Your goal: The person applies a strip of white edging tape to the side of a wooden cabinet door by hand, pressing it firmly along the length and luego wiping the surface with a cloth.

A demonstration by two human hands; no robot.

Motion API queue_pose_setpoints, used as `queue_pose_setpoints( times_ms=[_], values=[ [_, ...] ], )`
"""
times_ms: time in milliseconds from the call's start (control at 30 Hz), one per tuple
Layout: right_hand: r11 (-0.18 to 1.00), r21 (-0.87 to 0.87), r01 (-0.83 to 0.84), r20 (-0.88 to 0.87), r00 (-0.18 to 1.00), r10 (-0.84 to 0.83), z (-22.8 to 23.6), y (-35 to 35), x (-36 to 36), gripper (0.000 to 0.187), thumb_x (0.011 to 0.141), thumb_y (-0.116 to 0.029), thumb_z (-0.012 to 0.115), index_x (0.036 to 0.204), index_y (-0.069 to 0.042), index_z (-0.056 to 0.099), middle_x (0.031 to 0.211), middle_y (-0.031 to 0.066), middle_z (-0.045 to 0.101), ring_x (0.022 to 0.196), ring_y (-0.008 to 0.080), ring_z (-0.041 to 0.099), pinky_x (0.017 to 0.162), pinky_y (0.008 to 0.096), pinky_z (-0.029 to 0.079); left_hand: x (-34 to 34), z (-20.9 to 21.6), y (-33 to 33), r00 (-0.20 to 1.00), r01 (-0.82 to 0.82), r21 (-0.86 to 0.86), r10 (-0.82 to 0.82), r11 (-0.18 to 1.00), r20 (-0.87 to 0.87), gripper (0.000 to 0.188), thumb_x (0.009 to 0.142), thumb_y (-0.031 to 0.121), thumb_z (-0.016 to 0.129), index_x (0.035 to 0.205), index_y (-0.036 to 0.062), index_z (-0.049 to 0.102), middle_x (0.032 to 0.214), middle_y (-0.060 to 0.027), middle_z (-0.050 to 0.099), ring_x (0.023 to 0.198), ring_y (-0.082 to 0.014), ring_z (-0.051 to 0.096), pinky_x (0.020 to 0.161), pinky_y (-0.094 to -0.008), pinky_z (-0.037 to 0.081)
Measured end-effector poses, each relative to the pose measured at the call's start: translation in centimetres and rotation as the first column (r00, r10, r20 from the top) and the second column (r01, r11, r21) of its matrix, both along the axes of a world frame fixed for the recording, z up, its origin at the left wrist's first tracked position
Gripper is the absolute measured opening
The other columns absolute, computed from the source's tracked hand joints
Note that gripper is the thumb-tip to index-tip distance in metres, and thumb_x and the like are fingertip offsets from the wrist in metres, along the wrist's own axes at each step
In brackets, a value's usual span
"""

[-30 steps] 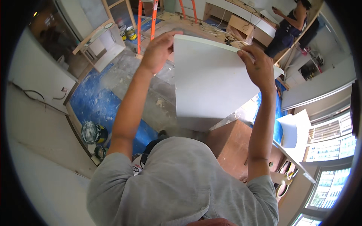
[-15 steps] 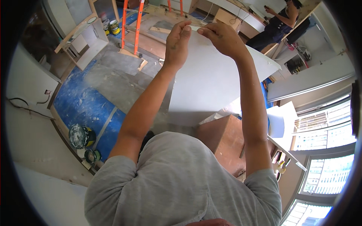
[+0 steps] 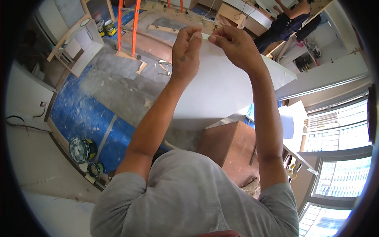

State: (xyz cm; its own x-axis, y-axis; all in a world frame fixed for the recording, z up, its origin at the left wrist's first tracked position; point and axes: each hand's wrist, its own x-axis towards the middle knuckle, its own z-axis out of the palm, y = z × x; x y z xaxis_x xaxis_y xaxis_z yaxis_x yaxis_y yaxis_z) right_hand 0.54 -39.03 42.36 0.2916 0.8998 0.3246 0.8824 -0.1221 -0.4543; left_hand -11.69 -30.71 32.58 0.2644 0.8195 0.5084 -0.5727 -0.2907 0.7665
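Both the left hand point(image 3: 187, 57) and right hand point(image 3: 235, 47), curled narrowly, pinched the white panel point(image 3: 221, 91) along its far edge.

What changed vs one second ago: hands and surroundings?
The right hand moved left along the far edge of the white panel, close to the left hand. Whether either grip released is unclear. Unchanged: left hand near the panel's corner; orange ladder and brown box in place.
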Motion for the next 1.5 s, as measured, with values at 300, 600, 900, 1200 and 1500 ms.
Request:
queue_pose_setpoints(
  times_ms=[300, 600, 900, 1200, 1500],
  values=[
    [0.997, -0.002, 0.08, 0.022, 0.997, -0.08, 0.1, -0.4, -0.8, 0.035, 0.094, -0.045, 0.071, 0.1, -0.011, 0.076, 0.093, 0.0096, 0.076, 0.092, 0.0302, 0.072, 0.082, 0.0441, 0.052, -1.6, -0.9, 3.7, 0.999, 0.053, 0.475, -0.042, 0.878, -0.034, 0.026, 0.098, 0.013, 0.073, 0.122, 0.0069, 0.065, 0.112, -0.0011, 0.06, 0.086, -0.009, 0.05, 0.073, -0.0236, 0.045],
    [0.996, 0.091, -0.002, 0.127, 0.992, -0.01, -0.8, -0.9, -0.5, 0.037, 0.1, -0.045, 0.066, 0.127, -0.019, 0.067, 0.089, 0.0091, 0.076, 0.093, 0.0316, 0.074, 0.08, 0.0441, 0.053, -2.0, -2.0, 4.3, 0.937, 0.347, 0.198, -0.328, 0.917, -0.123, 0.036, 0.097, 0.005, 0.074, 0.131, 0.0039, 0.063, 0.11, -0.0001, 0.059, 0.095, -0.0086, 0.052, 0.083, -0.0234, 0.045],
    [0.916, 0.326, -0.234, 0.215, 0.962, 0.169, -1.8, -0.3, 0.2, 0.025, 0.099, -0.026, 0.07, 0.123, -0.021, 0.074, 0.113, 0.0032, 0.074, 0.083, 0.0258, 0.074, 0.073, 0.0395, 0.055, 0.4, -4.2, 1.5, 0.994, -0.106, 0.334, 0.097, 0.937, 0.041, 0.055, 0.097, 0.0, 0.072, 0.15, 0.0064, 0.058, 0.12, -0.0079, 0.067, 0.103, -0.0131, 0.062, 0.093, -0.0255, 0.051],
    [0.87, 0.365, -0.331, 0.451, 0.881, 0.146, -3.0, 0.0, 0.1, 0.018, 0.091, -0.018, 0.079, 0.109, -0.022, 0.081, 0.106, -0.0056, 0.072, 0.076, 0.0162, 0.072, 0.061, 0.0335, 0.053, -0.1, -3.7, 1.2, 0.981, -0.024, 0.166, -0.008, 0.986, 0.193, 0.039, 0.102, 0.009, 0.07, 0.139, 0.0008, 0.063, 0.115, -0.007, 0.067, 0.097, -0.0133, 0.062, 0.085, -0.0283, 0.053],
    [0.908, 0.323, -0.269, 0.355, 0.923, 0.147, -2.2, -1.0, -0.5, 0.028, 0.086, -0.018, 0.081, 0.113, -0.02, 0.079, 0.104, 0.0003, 0.072, 0.085, 0.0241, 0.073, 0.074, 0.0404, 0.056, 1.4, 0.1, 1.6, 0.977, -0.211, 0.156, 0.201, 0.965, 0.074, 0.016, 0.107, 0.014, 0.056, 0.103, 0.0004, 0.063, 0.086, -0.0016, 0.06, 0.077, -0.0101, 0.053, 0.071, -0.027, 0.047]
  ],
)
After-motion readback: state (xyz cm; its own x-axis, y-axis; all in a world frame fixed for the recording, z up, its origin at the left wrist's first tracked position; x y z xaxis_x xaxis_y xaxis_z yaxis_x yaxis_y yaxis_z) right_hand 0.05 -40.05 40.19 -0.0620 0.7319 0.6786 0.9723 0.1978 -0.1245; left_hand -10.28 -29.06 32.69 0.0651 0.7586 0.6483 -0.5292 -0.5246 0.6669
